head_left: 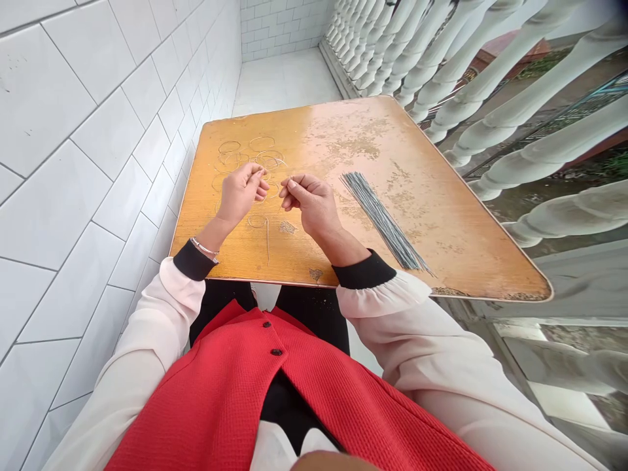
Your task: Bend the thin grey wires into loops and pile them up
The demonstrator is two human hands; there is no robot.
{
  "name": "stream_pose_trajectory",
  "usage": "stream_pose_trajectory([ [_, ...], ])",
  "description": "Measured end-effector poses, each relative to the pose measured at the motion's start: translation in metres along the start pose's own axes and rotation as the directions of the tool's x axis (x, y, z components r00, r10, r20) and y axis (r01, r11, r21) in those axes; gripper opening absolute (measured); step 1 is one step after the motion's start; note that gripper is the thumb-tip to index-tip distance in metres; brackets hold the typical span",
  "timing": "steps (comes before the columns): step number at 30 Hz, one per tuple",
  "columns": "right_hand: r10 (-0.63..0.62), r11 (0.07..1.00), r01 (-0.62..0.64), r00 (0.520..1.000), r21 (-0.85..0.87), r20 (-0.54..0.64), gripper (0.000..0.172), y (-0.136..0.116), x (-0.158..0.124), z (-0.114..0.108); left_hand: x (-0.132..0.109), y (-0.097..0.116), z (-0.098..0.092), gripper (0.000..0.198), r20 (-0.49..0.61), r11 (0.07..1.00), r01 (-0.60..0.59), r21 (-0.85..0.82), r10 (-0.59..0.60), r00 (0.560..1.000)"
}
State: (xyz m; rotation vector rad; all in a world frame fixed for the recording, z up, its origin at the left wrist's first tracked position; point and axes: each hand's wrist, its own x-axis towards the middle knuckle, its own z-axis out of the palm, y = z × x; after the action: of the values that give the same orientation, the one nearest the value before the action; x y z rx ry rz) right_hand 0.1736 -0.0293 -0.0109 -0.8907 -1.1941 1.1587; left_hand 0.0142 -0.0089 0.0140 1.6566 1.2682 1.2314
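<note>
Along the left of the frame, a tile wall [73, 196] runs right beside the surface [441, 216]. At its upper left lie thin wire rings [261, 137], probably light and springy, best pinched at the rim. Below them lies a hooked wire [267, 245]. The left hand [240, 194] is curled, fingertips pinched together; whether they grip anything is too fine to tell. The right hand [310, 205] pinches what seems a fine wire [282, 204]. Further right, a bundle of stiff wires [383, 222] lies diagonally, with open room toward the far corner.
</note>
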Motion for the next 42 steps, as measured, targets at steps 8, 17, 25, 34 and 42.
stream_pose_trajectory([
  [8,0.0,1.0,0.001,0.999,0.013,-0.041,0.025,0.003,-0.001,0.005,-0.007,-0.002,0.019,0.018,0.0,0.975,0.082,-0.209,-0.084,0.996],
  [17,0.087,0.995,-0.085,0.995,0.054,-0.037,0.009,0.003,0.001,-0.003,0.0,-0.007,-0.012,0.016,0.053,0.991,-0.079,0.108,0.073,0.996],
  [25,0.09,0.996,-0.091,0.995,-0.021,-0.033,0.011,0.004,0.0,0.0,0.014,-0.004,-0.036,0.011,0.072,0.909,-0.248,0.334,0.238,0.969],
  [34,0.087,0.996,-0.086,0.993,0.018,-0.076,0.006,0.005,0.0,0.001,0.003,0.009,-0.022,0.013,0.079,0.998,0.057,0.037,-0.06,0.995],
  [42,0.1,0.99,-0.093,0.993,0.107,-0.058,0.008,0.008,0.0,0.001,-0.002,0.003,-0.008,0.015,0.086,0.962,0.165,-0.216,-0.15,0.985],
])
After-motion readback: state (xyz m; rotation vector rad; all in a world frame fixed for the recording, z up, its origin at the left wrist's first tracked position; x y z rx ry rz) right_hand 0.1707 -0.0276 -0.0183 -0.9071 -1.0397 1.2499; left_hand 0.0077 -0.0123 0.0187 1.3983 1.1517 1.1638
